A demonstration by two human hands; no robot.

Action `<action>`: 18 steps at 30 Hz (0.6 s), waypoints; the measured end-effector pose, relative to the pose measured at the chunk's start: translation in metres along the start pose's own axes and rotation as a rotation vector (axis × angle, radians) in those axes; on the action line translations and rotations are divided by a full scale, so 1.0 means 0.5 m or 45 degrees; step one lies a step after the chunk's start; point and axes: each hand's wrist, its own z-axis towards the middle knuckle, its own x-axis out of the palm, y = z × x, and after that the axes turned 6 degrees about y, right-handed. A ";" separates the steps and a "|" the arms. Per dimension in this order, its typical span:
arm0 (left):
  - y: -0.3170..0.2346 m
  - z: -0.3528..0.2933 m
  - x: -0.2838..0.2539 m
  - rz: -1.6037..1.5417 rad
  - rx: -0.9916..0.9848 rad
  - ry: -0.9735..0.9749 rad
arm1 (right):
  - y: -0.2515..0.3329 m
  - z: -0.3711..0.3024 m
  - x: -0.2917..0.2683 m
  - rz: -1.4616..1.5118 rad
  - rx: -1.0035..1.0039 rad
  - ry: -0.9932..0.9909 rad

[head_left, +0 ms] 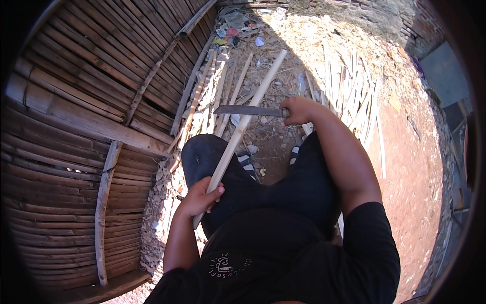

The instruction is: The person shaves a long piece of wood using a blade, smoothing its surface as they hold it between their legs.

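My left hand (201,197) is closed round the lower end of a long pale bamboo strip (242,130), which slants up and away over my left thigh. In my right hand (298,110) is the handle of a machete (250,110), its dark blade pointing left. The blade lies across the strip about midway along it, seemingly touching it. The far end of the strip reaches out over the littered ground. My bent legs in dark trousers (205,157) are on either side, with striped footwear (246,164) showing between them.
A bamboo slat wall (86,126) with wooden poles rises close on my left. Several pale strips (352,91) lie ahead to the right, and more strips (218,91) lie ahead to the left. Shavings and rubbish cover the ground towards a brick wall (349,15).
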 end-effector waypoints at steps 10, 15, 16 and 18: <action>0.000 0.001 -0.002 -0.063 -0.004 0.016 | 0.000 0.002 -0.002 -0.002 0.009 0.038; 0.001 0.002 -0.003 -0.044 -0.012 0.001 | -0.002 0.004 -0.002 0.027 -0.001 0.045; 0.001 0.002 -0.003 -0.041 -0.012 0.001 | -0.002 0.003 -0.002 0.025 -0.002 0.040; 0.000 0.002 -0.001 -0.049 -0.010 -0.003 | -0.002 0.003 -0.001 0.023 -0.003 0.032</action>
